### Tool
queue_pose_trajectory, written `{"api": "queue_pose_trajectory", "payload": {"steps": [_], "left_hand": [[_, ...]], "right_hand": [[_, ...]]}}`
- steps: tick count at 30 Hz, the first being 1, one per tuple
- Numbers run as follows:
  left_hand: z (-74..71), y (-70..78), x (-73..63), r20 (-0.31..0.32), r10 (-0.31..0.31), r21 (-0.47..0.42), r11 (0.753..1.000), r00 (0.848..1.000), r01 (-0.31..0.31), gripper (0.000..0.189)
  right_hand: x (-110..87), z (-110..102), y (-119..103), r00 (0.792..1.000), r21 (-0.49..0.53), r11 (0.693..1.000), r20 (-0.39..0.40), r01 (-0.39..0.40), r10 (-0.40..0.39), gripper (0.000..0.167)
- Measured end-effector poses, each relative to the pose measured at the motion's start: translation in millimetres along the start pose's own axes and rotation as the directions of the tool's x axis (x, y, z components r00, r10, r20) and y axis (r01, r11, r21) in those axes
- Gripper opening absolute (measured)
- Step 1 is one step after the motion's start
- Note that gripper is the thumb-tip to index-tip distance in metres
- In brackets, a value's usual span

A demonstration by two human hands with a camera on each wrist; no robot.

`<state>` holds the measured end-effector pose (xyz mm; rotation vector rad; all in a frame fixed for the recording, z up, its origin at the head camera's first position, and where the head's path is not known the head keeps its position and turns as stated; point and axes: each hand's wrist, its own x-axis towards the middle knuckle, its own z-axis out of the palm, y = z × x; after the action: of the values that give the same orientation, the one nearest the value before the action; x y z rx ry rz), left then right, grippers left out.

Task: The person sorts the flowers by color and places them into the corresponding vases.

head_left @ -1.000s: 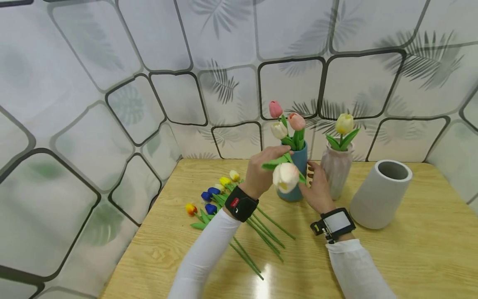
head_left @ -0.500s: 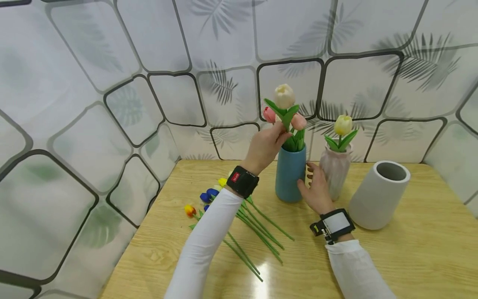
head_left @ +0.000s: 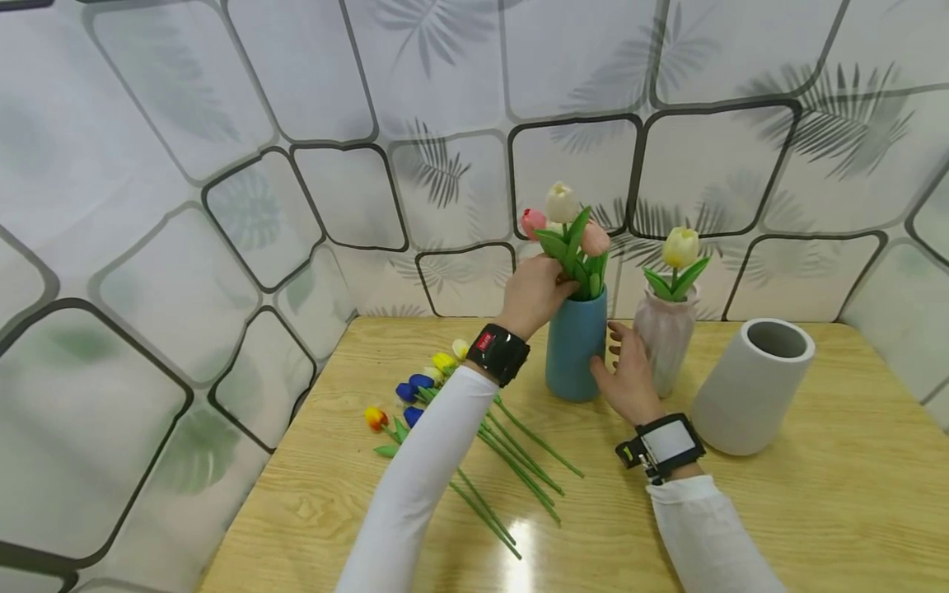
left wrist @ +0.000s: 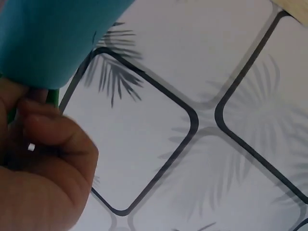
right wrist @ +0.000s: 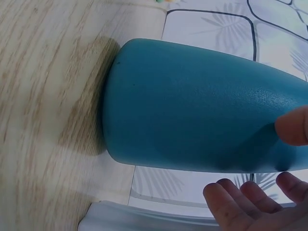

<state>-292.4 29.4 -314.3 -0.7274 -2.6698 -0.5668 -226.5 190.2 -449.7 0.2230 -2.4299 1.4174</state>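
My left hand [head_left: 532, 298] pinches the stem of an artificial white tulip [head_left: 562, 203] just above the rim of the blue vase [head_left: 577, 350]. Its stem's lower part is hidden by the fingers and the vase. Two pink tulips [head_left: 596, 239] and a mostly covered white one share this vase. In the left wrist view the curled fingers [left wrist: 57, 132] sit right at the rim. My right hand [head_left: 630, 379] is beside the vase with fingers relaxed and spread. In the right wrist view its thumb [right wrist: 292, 126] overlaps the vase's side while the other fingers stay apart from it.
A pinkish-white ribbed vase [head_left: 662, 342] with one yellow-white tulip [head_left: 681, 247] stands right of the blue vase. Further right is a grey-white tapered vase [head_left: 749, 395]. Several yellow, blue, white and orange tulips [head_left: 421, 384] lie on the wooden table [head_left: 311, 511], partly under my left forearm.
My left hand swung the white tulip from pointing toward me to upright over the blue vase, then lowered it to the rim. My right hand has hardly moved.
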Motion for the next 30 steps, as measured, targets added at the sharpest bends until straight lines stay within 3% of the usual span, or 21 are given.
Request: {"api": "queue_pose_trajectory", "payload": {"steps": [5, 9, 14, 17, 24, 30], "left_hand": [[-9.1, 7.6, 9.2, 0.141, -0.03, 0.059, 0.998, 0.99, 0.022, 0.02], [-21.1, 12.0, 7.2, 0.226, -0.048, 0.076, 0.997, 0.973, 0.032, 0.017], [-37.5, 13.8, -3.7, 0.246, -0.109, 0.204, 0.977, 0.963, 0.059, 0.015], [-40.2, 10.6, -13.3, 0.25, -0.14, 0.252, 0.965, 0.958, 0.076, 0.016], [-24.2, -6.9, -45.6, 0.311, -0.158, 0.149, 0.982, 0.937, 0.116, 0.031], [-6.7, -30.5, -79.2, 0.291, -0.172, 0.051, 0.985, 0.941, 0.164, 0.048]], "right_hand": [[-1.8, -0.2, 1.2, 1.0, 0.006, 1.0, -0.003, -0.004, 0.004, 0.059], [-3.5, -0.1, 0.0, 1.0, 0.011, 1.0, 0.01, 0.0, 0.0, 0.059], [-4.2, -0.8, -0.1, 1.0, 0.031, 1.0, 0.021, -0.001, 0.0, 0.058], [-4.5, -1.5, 1.1, 1.0, 0.045, 0.999, 0.018, -0.016, 0.015, 0.059], [-7.2, -1.2, 2.2, 1.0, 0.055, 0.998, 0.007, -0.02, 0.019, 0.059], [-12.3, 1.3, 3.4, 1.0, 0.05, 0.999, 0.013, -0.023, 0.022, 0.057]]}}
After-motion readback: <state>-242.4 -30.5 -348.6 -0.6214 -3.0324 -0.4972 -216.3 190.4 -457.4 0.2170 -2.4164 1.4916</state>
